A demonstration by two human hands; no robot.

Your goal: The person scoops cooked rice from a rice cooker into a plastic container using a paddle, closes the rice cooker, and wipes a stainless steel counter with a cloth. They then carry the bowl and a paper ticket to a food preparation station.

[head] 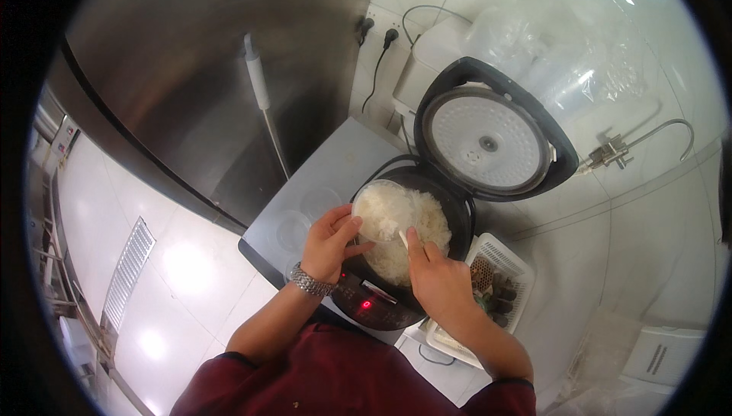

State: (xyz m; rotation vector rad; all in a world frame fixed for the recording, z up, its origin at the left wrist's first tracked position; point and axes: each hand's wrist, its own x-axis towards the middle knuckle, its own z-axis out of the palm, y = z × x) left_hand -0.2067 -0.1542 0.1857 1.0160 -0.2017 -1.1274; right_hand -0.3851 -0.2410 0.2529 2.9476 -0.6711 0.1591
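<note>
My left hand (330, 241), with a metal watch at the wrist, grips the left rim of a clear round plastic bowl (384, 210) filled with white rice. The bowl is over the pot of a rice cooker (374, 304), whose lid (489, 136) stands raised behind it. Cooked rice (433, 221) lies in the dark pot, to the right of the bowl and below it. My right hand (432, 270) is closed around a pale utensil handle (404, 238) at the bowl's lower right edge; the utensil's far end is hidden.
Clear round plastic containers (293, 233) stand left of the cooker on a grey surface (343, 153). A white plastic basket (523, 279) with mixed items is at right. Plastic bags (572, 55), a wall tap (612, 152) and plugged cords (390, 38) are beyond. A large steel panel (189, 73) rises at left.
</note>
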